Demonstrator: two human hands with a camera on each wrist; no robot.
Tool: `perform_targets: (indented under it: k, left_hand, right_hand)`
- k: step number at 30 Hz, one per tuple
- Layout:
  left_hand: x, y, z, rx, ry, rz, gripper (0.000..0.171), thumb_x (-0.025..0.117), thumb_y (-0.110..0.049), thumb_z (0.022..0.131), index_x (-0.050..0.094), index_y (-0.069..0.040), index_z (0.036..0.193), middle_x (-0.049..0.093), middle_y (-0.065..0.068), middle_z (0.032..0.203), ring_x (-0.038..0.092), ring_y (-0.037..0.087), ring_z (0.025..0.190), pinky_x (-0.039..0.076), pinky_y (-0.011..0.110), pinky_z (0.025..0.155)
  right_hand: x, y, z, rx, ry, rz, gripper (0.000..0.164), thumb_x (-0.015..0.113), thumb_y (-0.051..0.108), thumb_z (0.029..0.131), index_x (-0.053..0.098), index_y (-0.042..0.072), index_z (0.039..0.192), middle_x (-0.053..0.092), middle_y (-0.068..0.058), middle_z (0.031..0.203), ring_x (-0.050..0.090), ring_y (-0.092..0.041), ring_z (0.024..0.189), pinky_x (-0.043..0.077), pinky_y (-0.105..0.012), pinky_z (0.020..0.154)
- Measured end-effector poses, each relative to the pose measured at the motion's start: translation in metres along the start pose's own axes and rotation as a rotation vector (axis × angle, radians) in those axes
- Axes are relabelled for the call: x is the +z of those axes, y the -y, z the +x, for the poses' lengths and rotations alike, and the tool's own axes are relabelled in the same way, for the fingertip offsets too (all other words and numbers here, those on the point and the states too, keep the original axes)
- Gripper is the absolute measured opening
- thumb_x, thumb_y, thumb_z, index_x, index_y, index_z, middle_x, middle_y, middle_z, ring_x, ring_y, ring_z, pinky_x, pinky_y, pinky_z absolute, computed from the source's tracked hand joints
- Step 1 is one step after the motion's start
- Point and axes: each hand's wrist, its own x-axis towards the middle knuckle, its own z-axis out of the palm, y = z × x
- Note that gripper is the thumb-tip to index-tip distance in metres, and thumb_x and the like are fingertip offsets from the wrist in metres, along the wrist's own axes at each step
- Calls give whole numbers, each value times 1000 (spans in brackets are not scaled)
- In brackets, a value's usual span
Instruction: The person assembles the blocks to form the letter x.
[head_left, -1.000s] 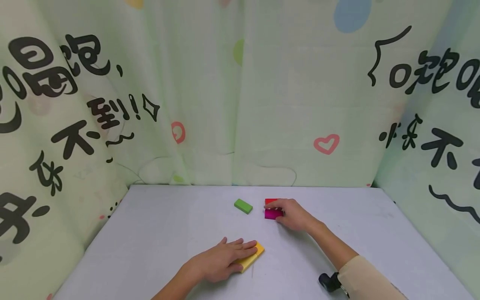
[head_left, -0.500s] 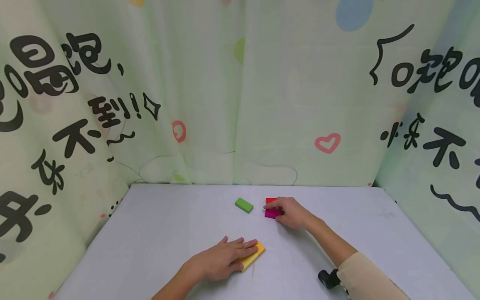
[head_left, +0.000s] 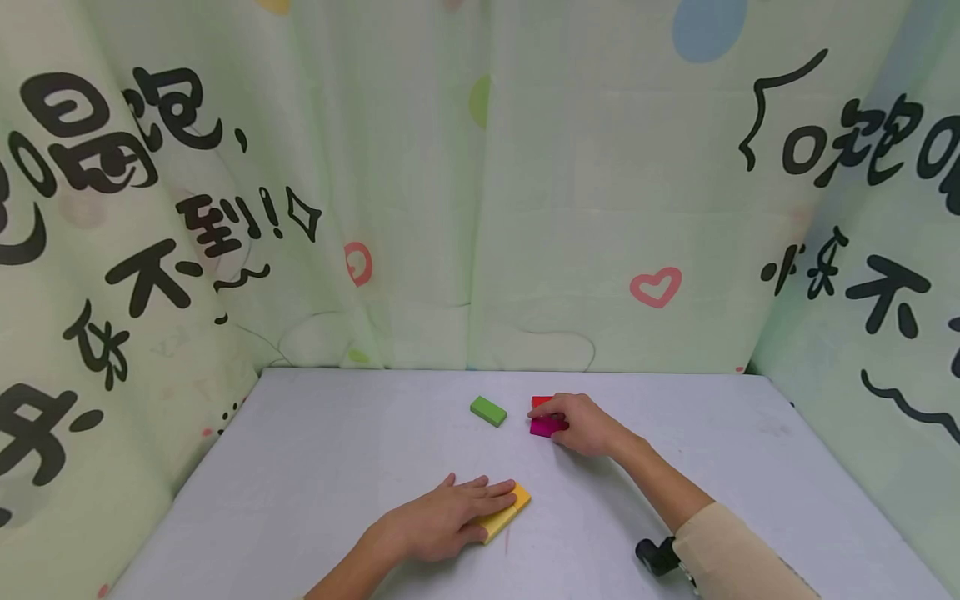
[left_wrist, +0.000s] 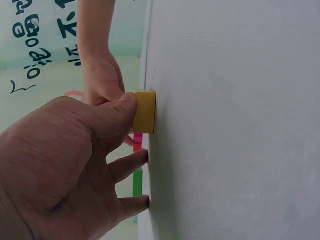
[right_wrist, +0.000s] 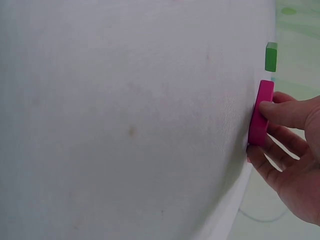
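Observation:
My left hand (head_left: 446,521) lies palm down over a yellow block (head_left: 519,502), fingers spread and fairly straight; a seam crosses the block's visible top. In the left wrist view, the thumb rests against the upper part of the yellow block (left_wrist: 145,112), and two fingertips (left_wrist: 145,202) touch the table. My right hand (head_left: 592,427) grips a magenta block (head_left: 546,427), with the thumb on its near side, as the right wrist view shows on the magenta block (right_wrist: 260,117). Directly behind it a red block (head_left: 540,401) is partly hidden by the fingers.
A green block (head_left: 488,411) lies at an angle on the white table (head_left: 315,467), left of the red and magenta blocks. Light green curtains (head_left: 555,183) with dark writing hang behind and along both sides. A black device (head_left: 657,557) sits at the right wrist.

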Motion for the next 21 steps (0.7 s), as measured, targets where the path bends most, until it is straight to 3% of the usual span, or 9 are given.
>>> perform_targets:
  k: [21]
  left_hand:
    - [2,0,1,-4,-7,18,59,59,-25,106,40,-30,162,30,-19,169,37,24,156,33,66,119]
  right_hand:
    - [0,-1,0,24,5,6,40,78,0,89,74,10,128,69,-9,120,59,-23,105,60,-39,86]
